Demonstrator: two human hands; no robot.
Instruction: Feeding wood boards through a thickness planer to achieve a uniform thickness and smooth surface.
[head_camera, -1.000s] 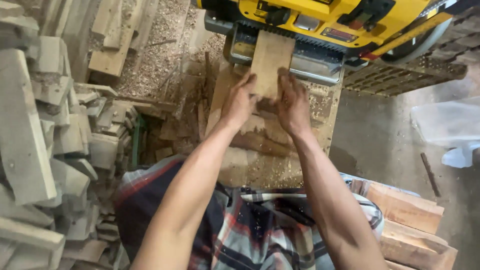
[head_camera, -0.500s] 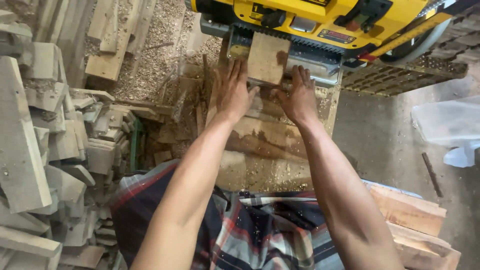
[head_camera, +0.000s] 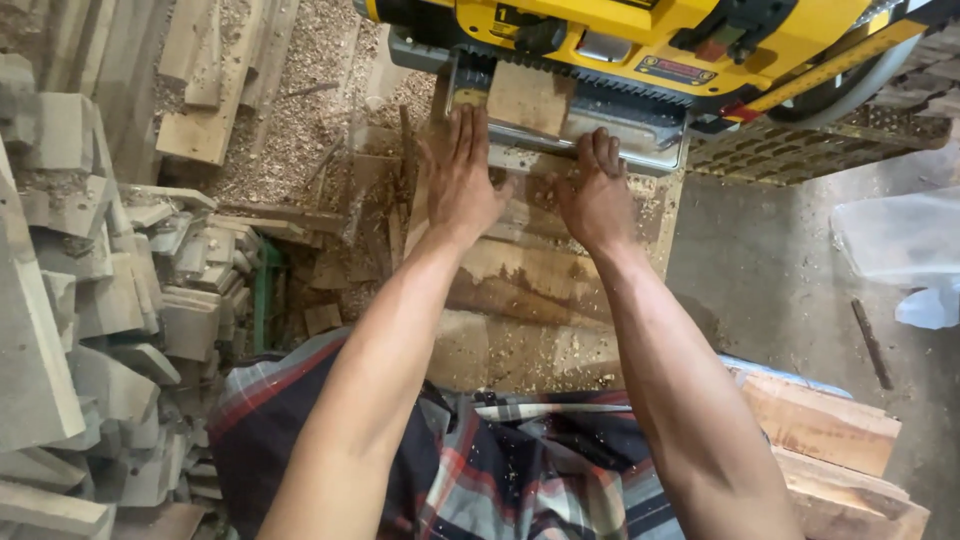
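A short flat wood board (head_camera: 528, 97) lies on the metal infeed table (head_camera: 580, 140) of a yellow thickness planer (head_camera: 640, 35), with most of it under the machine's mouth. My left hand (head_camera: 460, 180) lies flat with fingers stretched, its fingertips at the board's left rear corner. My right hand (head_camera: 597, 190) rests just right of the board, fingers curled over the edge of the infeed table. Neither hand grips the board. Both forearms reach forward from my checked cloth (head_camera: 480, 470).
The planer stands on a sawdust-covered wooden bench (head_camera: 520, 300). Stacks of cut wood blocks (head_camera: 90, 300) fill the left side. Planks and shavings (head_camera: 270, 90) lie at the upper left. More boards (head_camera: 820, 430) sit at the lower right, beside a concrete floor (head_camera: 800, 260).
The board has slid further into the planer, so less of it shows. Both hands followed it forward, then parted to either side of it.
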